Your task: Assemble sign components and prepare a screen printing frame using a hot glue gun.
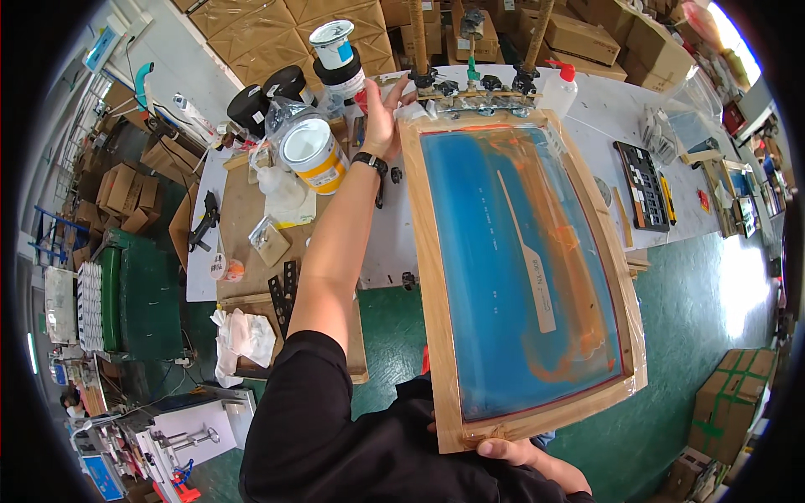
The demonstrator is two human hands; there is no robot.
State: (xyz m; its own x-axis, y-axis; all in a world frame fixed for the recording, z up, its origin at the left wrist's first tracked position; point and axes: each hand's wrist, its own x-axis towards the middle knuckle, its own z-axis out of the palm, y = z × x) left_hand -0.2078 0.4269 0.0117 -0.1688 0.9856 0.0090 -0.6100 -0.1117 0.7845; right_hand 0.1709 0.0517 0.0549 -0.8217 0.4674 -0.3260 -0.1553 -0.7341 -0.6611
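Observation:
A screen printing frame (428,277) with a wooden border and blue mesh slants across the middle of the view. Pale openings and an orange-brown smear of ink mark the mesh. My right hand (513,453) grips the near edge, its thumb on top of the wood and its other fingers hidden underneath. Up by the far left corner is my left hand (382,124), thumb and fingers apart, with a dark watch (370,161) on the wrist. Whether it touches the wood I cannot tell. A clamp bar (478,102) with black knobs lies along the far end.
An open can (314,158), a squeeze bottle (279,183) and dark tubs (248,107) stand left of my forearm. A red-capped bottle (558,90) is behind the frame. A black case of small pieces (641,184) lies right. Cartons (731,401) sit on the green floor.

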